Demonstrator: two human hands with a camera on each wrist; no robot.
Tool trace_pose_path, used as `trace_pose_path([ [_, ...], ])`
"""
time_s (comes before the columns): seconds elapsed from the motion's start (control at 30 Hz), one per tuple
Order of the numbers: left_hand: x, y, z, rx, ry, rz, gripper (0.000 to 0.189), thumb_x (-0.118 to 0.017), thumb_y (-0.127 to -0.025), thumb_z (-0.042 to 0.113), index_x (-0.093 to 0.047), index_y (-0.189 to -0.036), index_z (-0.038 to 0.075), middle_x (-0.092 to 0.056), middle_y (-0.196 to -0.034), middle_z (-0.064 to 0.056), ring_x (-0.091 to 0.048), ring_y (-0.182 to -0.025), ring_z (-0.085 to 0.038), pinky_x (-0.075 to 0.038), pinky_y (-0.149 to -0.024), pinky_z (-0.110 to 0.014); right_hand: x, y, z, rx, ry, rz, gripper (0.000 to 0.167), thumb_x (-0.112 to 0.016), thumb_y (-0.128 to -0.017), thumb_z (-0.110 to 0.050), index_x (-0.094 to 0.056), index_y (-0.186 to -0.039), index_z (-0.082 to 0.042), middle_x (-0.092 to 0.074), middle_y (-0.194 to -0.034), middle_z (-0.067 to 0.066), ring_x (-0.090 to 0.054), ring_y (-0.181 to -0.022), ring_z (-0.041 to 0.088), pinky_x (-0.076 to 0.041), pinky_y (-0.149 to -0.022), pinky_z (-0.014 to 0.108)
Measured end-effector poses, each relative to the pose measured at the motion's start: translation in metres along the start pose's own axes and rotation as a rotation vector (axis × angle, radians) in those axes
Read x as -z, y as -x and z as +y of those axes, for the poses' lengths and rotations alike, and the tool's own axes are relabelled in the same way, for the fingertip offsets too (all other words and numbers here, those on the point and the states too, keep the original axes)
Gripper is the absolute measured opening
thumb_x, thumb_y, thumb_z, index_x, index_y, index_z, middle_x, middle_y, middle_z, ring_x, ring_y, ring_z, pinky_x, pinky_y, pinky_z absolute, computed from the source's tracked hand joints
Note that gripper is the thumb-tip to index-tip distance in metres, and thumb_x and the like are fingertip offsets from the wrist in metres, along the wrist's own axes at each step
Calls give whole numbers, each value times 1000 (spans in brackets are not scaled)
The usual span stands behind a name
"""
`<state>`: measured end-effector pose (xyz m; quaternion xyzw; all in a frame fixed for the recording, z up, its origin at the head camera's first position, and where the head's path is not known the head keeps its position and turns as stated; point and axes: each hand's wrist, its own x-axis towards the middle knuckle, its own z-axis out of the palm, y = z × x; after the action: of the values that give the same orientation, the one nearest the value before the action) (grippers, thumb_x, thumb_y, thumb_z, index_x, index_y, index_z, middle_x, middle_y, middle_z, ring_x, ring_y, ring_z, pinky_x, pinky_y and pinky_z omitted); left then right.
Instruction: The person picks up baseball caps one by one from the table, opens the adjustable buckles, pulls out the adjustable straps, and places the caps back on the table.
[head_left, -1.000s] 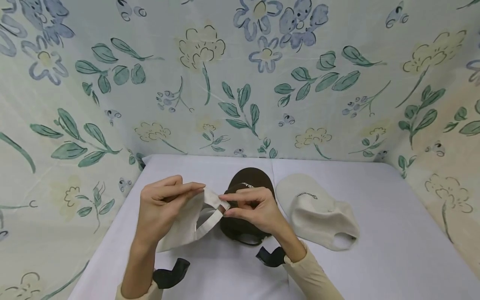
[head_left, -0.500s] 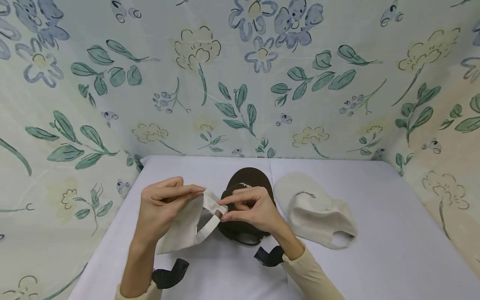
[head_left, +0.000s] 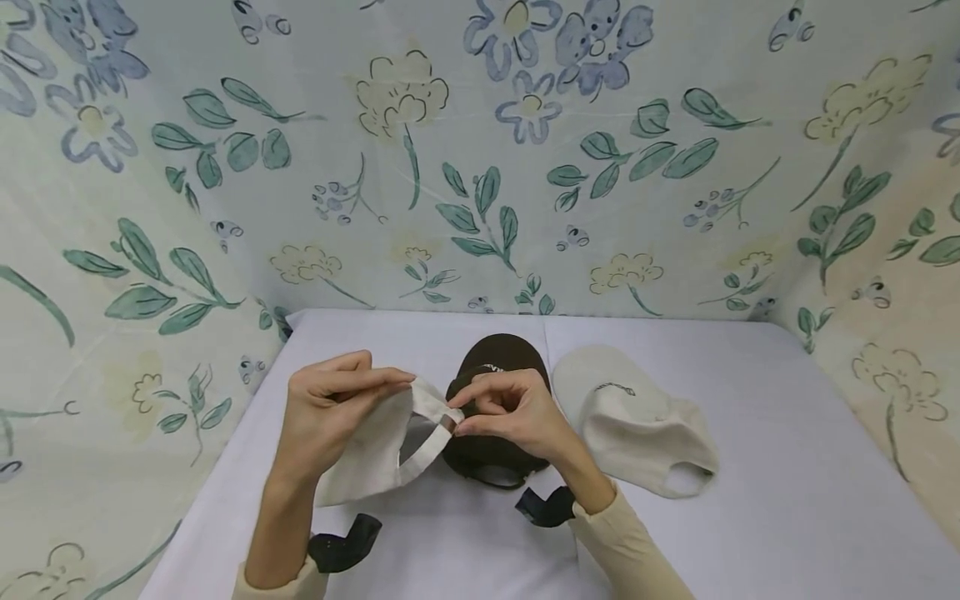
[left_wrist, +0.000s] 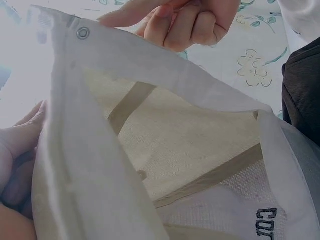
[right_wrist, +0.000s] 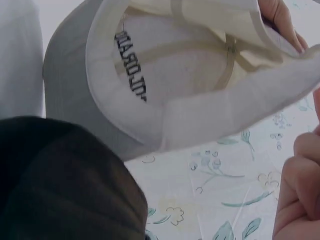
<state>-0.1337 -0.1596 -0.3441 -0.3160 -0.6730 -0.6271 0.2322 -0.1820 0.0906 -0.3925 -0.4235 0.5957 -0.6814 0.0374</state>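
In the head view I hold up a white baseball cap point(head_left: 367, 462), its back opening and strap point(head_left: 424, 455) turned toward the right. My left hand point(head_left: 326, 412) pinches the cap's upper edge between thumb and fingers. With thumb and index finger, my right hand point(head_left: 517, 414) pinches the strap's end beside a small brown tab point(head_left: 448, 422). Both wrist views look into the cap; dark lettering point(right_wrist: 131, 67) shows inside, and a metal snap or eyelet point(left_wrist: 83, 33) sits on the band near the right fingers.
Behind my right hand a dark brown cap point(head_left: 510, 354) lies on the white-covered table point(head_left: 795, 433). Right of it rests a cream cap point(head_left: 637, 433) with its brim pointing away. A floral cloth point(head_left: 480, 192) hangs along the table's back and sides.
My right thumb and index finger have drawn slightly closer together at the strap's end. The left hand keeps its pinch, and the other caps stay put.
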Motion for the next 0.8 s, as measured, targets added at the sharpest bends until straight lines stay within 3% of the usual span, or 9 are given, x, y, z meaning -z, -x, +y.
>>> trace_pose_path([
  [0.4,3,0,-1,27,2,6,25,-72,-79,-25,-81,-93,-6,-27,-63,3,-26,-57,-13,-26,-48,-25,2,1,1,9,2,-22,8,-73,-88,13,-74,-94,8,-56,-68,14,-38,-58,10,-31,-46,27],
  [0.57,4,1,-1,38,-4,9,25,-73,-79,-25,-81,-93,-6,-26,-63,3,-26,-58,-13,-26,-48,-25,1,1,1,5,-11,-12,9,-73,-87,13,-73,-95,9,-52,-65,13,-35,-54,10,-27,-44,27],
  [0.8,3,1,-2,26,2,1,25,-73,-78,-25,-81,-93,-6,-28,-62,2,-27,-58,-13,-26,-48,-25,-3,-1,1,38,-8,-23,12,-75,-84,15,-74,-93,9,-44,-61,6,-36,-57,11,-32,-48,27],
])
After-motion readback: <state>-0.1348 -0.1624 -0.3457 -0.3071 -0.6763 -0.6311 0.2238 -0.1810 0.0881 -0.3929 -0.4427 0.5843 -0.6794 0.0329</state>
